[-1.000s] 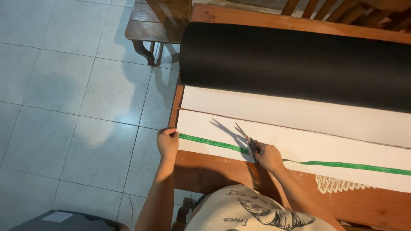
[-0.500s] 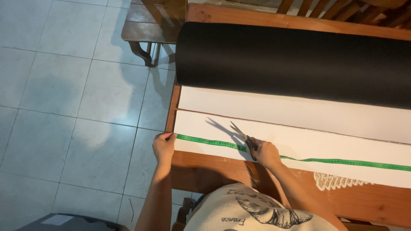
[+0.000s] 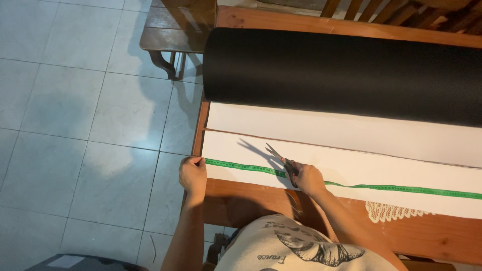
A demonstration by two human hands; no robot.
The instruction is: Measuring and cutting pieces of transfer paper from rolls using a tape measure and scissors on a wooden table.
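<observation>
Tiled floor (image 3: pixel 85 115), pale grey-blue, fills the whole side beyond the end of the white sheet. Wooden worktop (image 3: pixel 261 198) carries the white sheet; its bare brown edge shows on the near side of the sheet, toward the person. Black roll (image 3: pixel 346 75), wide and matte, lies along the far side of the white sheet, touching it. White sheet (image 3: pixel 351 145) is spread flat and long on the worktop, with a thin brown line running lengthwise across it between the roll and the tape. Small dark wooden side table (image 3: pixel 170 37) stands on the floor beyond the sheet's end corner, just past the end of the roll. Green measuring tape (image 3: pixel 401 188) runs lengthwise along the sheet close to its near edge. Lace doily (image 3: pixel 386 211), cream, peeks out from under the sheet's near edge. Left hand (image 3: pixel 193 173) sits at the sheet's end corner, grip closed, fingers pinching the end of the tape against the sheet edge. Right hand (image 3: pixel 307 178) rests on the sheet's near edge, grip wrapped around the handles of the scissors (image 3: pixel 280 159). Scissor blades point across the sheet toward the roll, slightly parted, lying over the tape; shadow falls on the sheet beside them.
</observation>
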